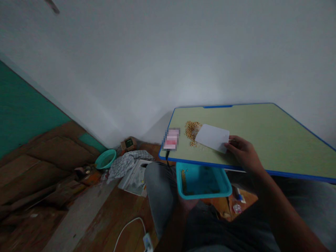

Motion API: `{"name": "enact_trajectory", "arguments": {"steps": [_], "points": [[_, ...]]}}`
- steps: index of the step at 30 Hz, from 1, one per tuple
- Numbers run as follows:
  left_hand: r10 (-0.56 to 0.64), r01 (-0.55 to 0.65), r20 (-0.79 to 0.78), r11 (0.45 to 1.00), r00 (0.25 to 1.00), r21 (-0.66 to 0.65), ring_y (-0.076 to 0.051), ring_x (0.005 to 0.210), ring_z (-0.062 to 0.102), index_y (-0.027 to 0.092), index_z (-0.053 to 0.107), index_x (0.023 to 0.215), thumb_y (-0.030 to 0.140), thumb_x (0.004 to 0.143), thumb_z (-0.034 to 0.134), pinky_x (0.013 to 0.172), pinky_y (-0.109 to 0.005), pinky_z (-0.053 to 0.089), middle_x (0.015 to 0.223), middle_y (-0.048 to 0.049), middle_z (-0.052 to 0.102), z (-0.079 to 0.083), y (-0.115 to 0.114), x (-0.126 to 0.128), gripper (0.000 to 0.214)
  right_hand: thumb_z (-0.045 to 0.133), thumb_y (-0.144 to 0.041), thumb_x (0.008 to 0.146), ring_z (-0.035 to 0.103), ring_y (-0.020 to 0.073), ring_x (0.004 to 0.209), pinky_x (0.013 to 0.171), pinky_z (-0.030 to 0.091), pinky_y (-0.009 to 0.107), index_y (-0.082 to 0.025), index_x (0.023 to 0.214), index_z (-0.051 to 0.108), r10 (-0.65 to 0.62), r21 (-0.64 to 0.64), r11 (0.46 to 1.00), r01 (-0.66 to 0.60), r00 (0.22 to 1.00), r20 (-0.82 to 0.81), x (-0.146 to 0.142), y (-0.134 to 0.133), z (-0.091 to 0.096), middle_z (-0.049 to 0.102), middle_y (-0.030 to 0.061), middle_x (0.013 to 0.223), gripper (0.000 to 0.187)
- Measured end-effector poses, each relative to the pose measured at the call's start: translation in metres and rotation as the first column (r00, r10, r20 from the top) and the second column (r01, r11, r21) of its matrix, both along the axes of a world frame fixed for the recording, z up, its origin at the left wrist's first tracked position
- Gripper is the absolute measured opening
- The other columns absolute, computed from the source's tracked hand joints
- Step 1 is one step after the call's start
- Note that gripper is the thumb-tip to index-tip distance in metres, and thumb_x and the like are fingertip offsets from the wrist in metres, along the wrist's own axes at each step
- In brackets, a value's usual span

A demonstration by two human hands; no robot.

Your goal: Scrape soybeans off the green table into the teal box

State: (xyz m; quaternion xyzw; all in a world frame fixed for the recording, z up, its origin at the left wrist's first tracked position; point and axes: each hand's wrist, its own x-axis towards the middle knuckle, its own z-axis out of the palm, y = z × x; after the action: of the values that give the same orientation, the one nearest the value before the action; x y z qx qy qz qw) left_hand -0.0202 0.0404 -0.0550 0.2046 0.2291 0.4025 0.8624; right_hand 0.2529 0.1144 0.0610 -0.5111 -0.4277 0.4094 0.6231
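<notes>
My right hand (244,150) is closed on the near right edge of a flat white plastic sheet that looks like a dough scraper (213,137). Its far left edge rests at a pile of small tan beans (193,130), perhaps soybeans, on the pale green tabletop (257,133). Under the table's front edge, my left hand (190,203) grips a turquoise plastic basin (204,196) from below. Most of its fingers are hidden behind the basin. A few beans (183,180) lie along the basin's left side.
A blurred pink item (172,139) lies at the table's left end, a dark strap hanging below it. On the floor are a green bowl (105,159), checked cloth (128,162), a plastic bag (135,178) and a white power strip (147,241). A wall (210,52) stands behind the table.
</notes>
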Motion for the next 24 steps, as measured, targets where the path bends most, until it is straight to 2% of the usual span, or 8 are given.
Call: {"name": "enact_trajectory", "arguments": {"steps": [2, 5, 9, 11, 14, 17, 20, 24], "points": [[0.031, -0.029, -0.019, 0.997, 0.999, 0.07, -0.028, 0.167, 0.033, 0.039, 0.084, 0.131, 0.056, 0.104, 0.014, 0.138, -0.058, 0.023, 0.165, -0.0016, 0.061, 0.003, 0.004, -0.001, 0.077, 0.096, -0.053, 0.066, 0.074, 0.0214, 0.076, 0.064, 0.059, 0.03, -0.023, 0.101, 0.076, -0.005, 0.014, 1.0, 0.005, 1.0, 0.001, -0.002, 0.0, 0.001, 0.082, 0.0066, 0.088, 0.05], [-0.036, 0.052, -0.082, 0.978, 0.996, 0.202, -0.036, 0.165, 0.038, 0.038, 0.076, 0.142, 0.064, 0.1, 0.021, 0.135, -0.064, 0.027, 0.162, -0.0041, 0.064, 0.019, 0.01, 0.0, 0.074, 0.095, -0.055, 0.066, 0.074, 0.0222, 0.075, 0.064, 0.06, 0.031, -0.023, 0.101, 0.075, 0.006, 0.002, 1.0, -0.006, 1.0, 0.003, -0.005, 0.0, 0.005, 0.082, 0.0073, 0.088, 0.052], [-0.101, 0.127, -0.095, 0.937, 0.99, 0.324, -0.04, 0.168, 0.03, 0.052, 0.07, 0.145, 0.083, 0.091, 0.021, 0.129, -0.07, 0.033, 0.163, 0.0109, 0.061, 0.029, 0.012, 0.007, 0.08, 0.094, -0.058, 0.066, 0.076, 0.0231, 0.078, 0.067, 0.06, 0.032, -0.022, 0.101, 0.076, 0.013, -0.006, 1.0, -0.013, 1.0, 0.008, -0.008, -0.001, 0.008, 0.082, 0.0074, 0.088, 0.053], [-0.021, 0.053, -0.119, 0.961, 0.993, 0.271, -0.042, 0.169, 0.029, 0.052, 0.073, 0.142, 0.087, 0.087, 0.015, 0.126, -0.072, 0.033, 0.161, 0.0111, 0.064, 0.021, 0.009, 0.009, 0.087, 0.095, -0.058, 0.065, 0.075, 0.0226, 0.076, 0.066, 0.06, 0.032, -0.022, 0.102, 0.076, 0.011, -0.009, 1.0, -0.011, 1.0, 0.008, -0.007, -0.002, 0.008, 0.082, 0.007, 0.087, 0.055], [0.044, -0.015, -0.207, 0.99, 0.977, 0.143, -0.041, 0.169, 0.029, 0.046, 0.071, 0.148, 0.085, 0.086, 0.023, 0.123, -0.071, 0.038, 0.163, 0.0075, 0.062, 0.003, 0.004, 0.009, 0.087, 0.096, -0.058, 0.065, 0.074, 0.0218, 0.072, 0.064, 0.06, 0.031, -0.022, 0.1, 0.077, 0.002, -0.016, 1.0, -0.001, 0.999, 0.037, -0.005, -0.002, 0.005, 0.082, 0.0069, 0.086, 0.054], [0.072, -0.051, -0.325, 0.996, 0.943, 0.073, -0.044, 0.165, 0.036, 0.037, 0.056, 0.163, 0.083, 0.086, 0.024, 0.121, -0.074, 0.041, 0.169, 0.0001, 0.056, -0.003, 0.001, 0.005, 0.095, 0.097, -0.056, 0.066, 0.076, 0.0228, 0.076, 0.065, 0.06, 0.031, -0.023, 0.1, 0.078, -0.009, -0.026, 1.0, 0.009, 0.999, 0.034, -0.002, -0.003, 0.001, 0.083, 0.0071, 0.089, 0.051], [0.058, -0.038, -0.371, 0.997, 0.927, 0.061, -0.045, 0.161, 0.045, 0.033, 0.049, 0.168, 0.078, 0.093, 0.018, 0.123, -0.075, 0.04, 0.172, -0.004, 0.053, 0.012, -0.002, 0.005, 0.093, 0.098, -0.053, 0.062, 0.077, 0.0241, 0.08, 0.067, 0.062, 0.032, -0.026, 0.102, 0.079, -0.009, -0.053, 0.999, 0.008, 1.0, -0.003, 0.001, -0.005, 0.0, 0.083, 0.0054, 0.09, 0.051], [0.101, -0.087, -0.296, 0.994, 0.95, 0.06, -0.038, 0.163, 0.044, 0.032, 0.062, 0.159, 0.069, 0.101, 0.011, 0.126, -0.065, 0.039, 0.17, -0.005, 0.056, 0.039, -0.005, 0.01, 0.085, 0.098, -0.046, 0.061, 0.074, 0.0208, 0.075, 0.067, 0.062, 0.031, -0.028, 0.098, 0.081, -0.038, -0.066, 0.997, 0.037, 0.999, -0.018, 0.002, -0.006, 0.002, 0.083, 0.0066, 0.091, 0.045]]}}
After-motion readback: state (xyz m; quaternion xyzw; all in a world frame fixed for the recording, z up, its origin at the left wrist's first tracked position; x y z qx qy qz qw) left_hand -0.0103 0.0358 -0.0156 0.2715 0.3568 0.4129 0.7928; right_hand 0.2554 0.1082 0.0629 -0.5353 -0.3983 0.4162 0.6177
